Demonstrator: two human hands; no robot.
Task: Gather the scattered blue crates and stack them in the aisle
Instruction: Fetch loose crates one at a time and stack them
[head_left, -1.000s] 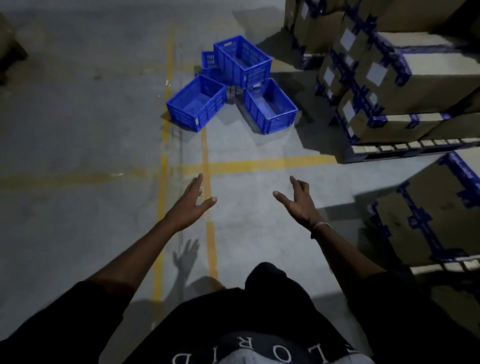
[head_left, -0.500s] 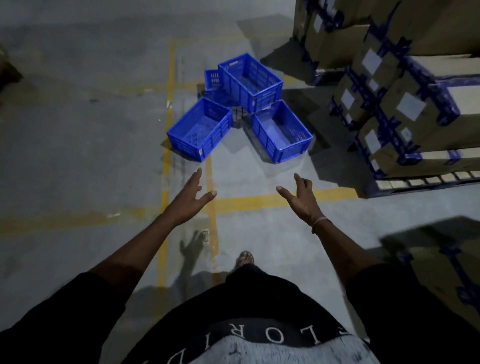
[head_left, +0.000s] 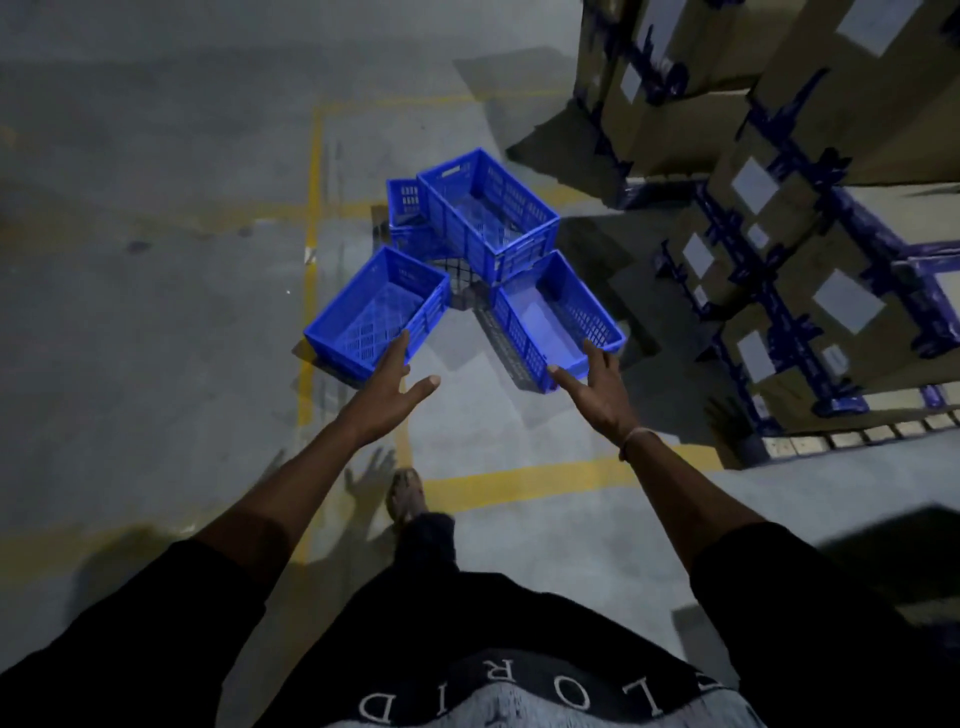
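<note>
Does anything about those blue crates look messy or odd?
Yes: the four blue crates sit at mismatched angles across the yellow floor line, and the tall crate stands higher than the rest. No damage shows.

Small back crate mostly hidden behind the tall crate. Left hand fingertips overlap the near-left crate rim, contact unclear; same with right hand and near-right crate. Stacked boxes cut off top and right. Shirt lettering cut off (partly readable only).
</note>
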